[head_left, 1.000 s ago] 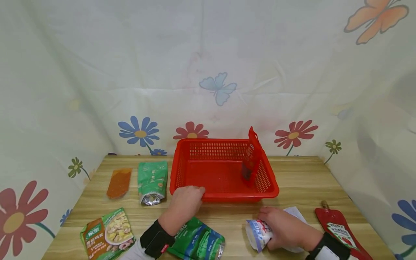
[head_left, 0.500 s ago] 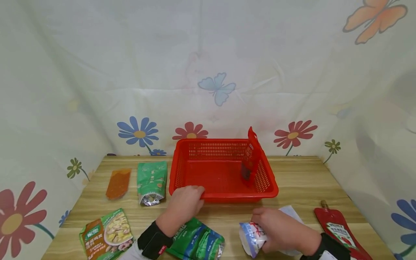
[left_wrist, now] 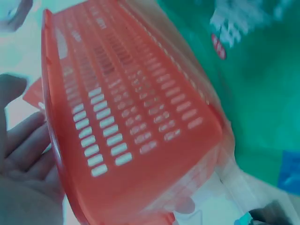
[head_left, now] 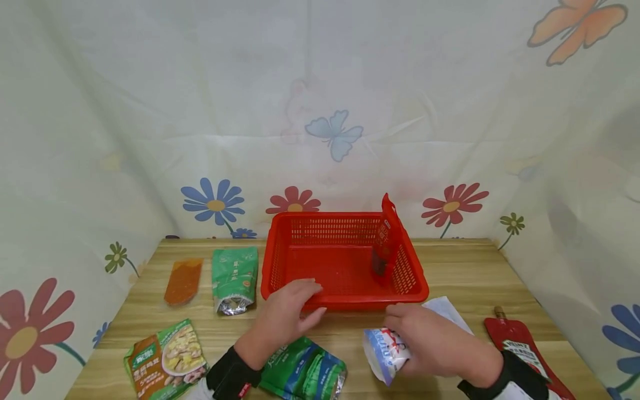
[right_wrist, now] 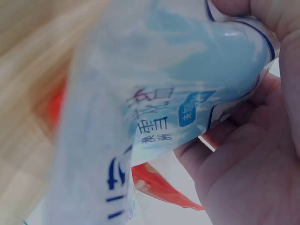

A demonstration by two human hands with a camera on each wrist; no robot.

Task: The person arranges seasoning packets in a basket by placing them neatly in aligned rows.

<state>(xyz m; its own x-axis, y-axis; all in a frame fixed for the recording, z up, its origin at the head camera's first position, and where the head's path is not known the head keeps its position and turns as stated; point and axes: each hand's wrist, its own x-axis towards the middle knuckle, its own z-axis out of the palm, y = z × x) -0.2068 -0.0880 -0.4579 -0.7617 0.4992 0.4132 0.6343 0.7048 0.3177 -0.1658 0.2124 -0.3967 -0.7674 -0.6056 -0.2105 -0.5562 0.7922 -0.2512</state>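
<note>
I have the right hand (head_left: 435, 347) gripping a white-and-blue bag (head_left: 387, 355), thumb on one side, fingers wrapped round the other; on my right wrist feed the plastic fills most of the view. The bag is tilted, just in front of the red basket (head_left: 345, 303), near its right front corner; whether it touches the table (head_left: 460, 272), I can't tell from here. Over to my left hand (head_left: 287, 314): nothing grasped, fingers loosely extended over the basket's front rim, thumb spread away. Contact with the rim? Can't tell.

Inside the basket, a red packet (head_left: 386, 244) stands upright at the right end. A green-and-blue bag (head_left: 305, 373) lies beside my left wrist, partly covered by it. Left of the basket sit a green pouch (head_left: 235, 278) and, farther out, an orange packet (head_left: 183, 282); nearer me, a brown-and-green packet (head_left: 165, 361). Far right, a red spouted pouch (head_left: 522, 344), partly hidden by the right wrist.
</note>
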